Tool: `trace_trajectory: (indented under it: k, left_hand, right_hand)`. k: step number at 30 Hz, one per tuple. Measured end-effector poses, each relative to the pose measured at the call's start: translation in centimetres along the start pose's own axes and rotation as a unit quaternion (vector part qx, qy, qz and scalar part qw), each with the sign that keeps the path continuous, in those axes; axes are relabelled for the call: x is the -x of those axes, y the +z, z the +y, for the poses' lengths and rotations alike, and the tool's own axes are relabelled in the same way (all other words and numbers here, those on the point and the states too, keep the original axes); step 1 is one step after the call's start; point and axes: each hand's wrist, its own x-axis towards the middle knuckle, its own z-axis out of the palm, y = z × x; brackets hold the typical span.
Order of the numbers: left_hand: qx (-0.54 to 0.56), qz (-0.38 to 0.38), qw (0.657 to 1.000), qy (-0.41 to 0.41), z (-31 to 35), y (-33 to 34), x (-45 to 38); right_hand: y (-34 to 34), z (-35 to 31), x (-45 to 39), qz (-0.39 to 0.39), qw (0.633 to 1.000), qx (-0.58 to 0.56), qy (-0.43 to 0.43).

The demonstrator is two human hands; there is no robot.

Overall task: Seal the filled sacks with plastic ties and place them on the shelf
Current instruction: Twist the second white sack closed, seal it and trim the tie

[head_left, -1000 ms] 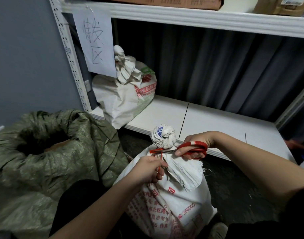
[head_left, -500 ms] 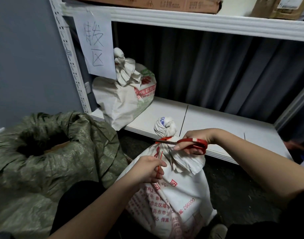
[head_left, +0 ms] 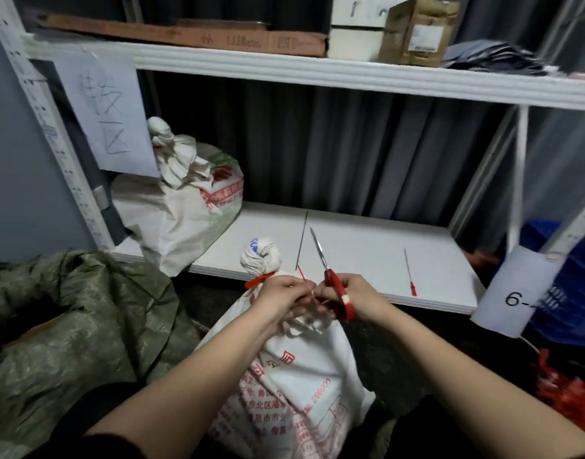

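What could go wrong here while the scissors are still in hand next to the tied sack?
The scissors in the right hand point blade-up close to the left hand, which pinches the tie's tail; a slip might nick fingers. The blades are also near the sack neck and could snag its fabric. A spare tie lies near the shelf edge and may get knocked off.

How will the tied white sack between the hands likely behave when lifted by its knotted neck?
The white sack looks bulging, so probably heavy. Its woven cloth creases, so it will likely sag. The red plastic tie cinches its neck, so contents should stay in.
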Motion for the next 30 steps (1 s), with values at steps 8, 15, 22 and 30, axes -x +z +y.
trace_trajectory:
  k: [8, 15, 22, 30]
  left_hand:
    - [-0.061, -0.075, 0.994, 0.045, 2.1, 8.7, -1.2]
    - [-0.115, -0.152, 0.981, 0.043, 1.2, 21.4, -2.7]
    - [-0.212, -0.286, 0.934, 0.004, -3.0, 33.7, -3.6]
    - [-0.286, -0.305, 0.908, -0.033, -9.0, 38.3, -6.7]
  right_hand:
    - [-7.6, -1.1, 3.5, 0.084, 0.996, -0.005, 0.010]
    - [-17.9, 1.2, 8.9, 0.241, 0.970, -0.014, 0.039]
    - [-28.5, 8.8, 14.0, 0.435, 0.894, -0.071, 0.084]
    - [-37.2, 20.4, 17.4, 0.579, 0.757, 0.101, 0.286]
